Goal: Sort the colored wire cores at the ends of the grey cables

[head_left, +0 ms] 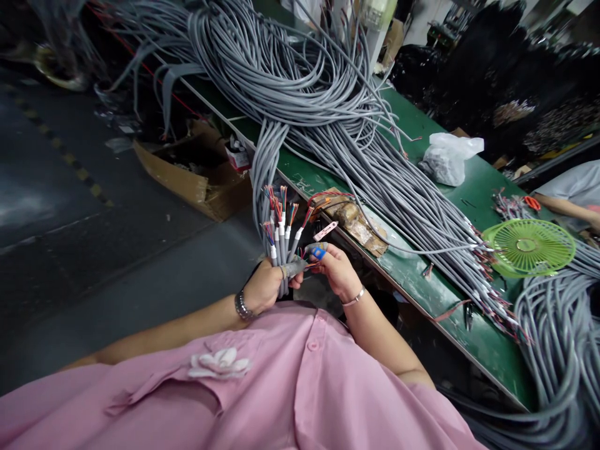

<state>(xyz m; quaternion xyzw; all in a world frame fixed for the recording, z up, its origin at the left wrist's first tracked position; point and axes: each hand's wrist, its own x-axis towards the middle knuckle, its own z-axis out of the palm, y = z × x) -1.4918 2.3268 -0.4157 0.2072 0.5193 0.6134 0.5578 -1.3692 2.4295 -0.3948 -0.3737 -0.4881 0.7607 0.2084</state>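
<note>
My left hand (268, 284) is closed around a bundle of grey cables (284, 240) whose ends point up and away from me. White bands sit near the stripped ends, where thin coloured wires (282, 199) fan out. My right hand (335, 269), with blue tape on a finger, is closed in a pinch at the thin wires of one cable end, right beside the left thumb. Grey coverings show on some fingertips of both hands. From the bundle, the cables run up over the table's near edge to a large heap of grey cables (290, 81).
The green table (504, 369) slants across the view. On it lie a green fan (529, 247), a white plastic bag (452, 158) and brown taped cardboard (360, 228). A cardboard box (201, 187) stands on the floor. Another person's arm (569, 209) reaches in at right.
</note>
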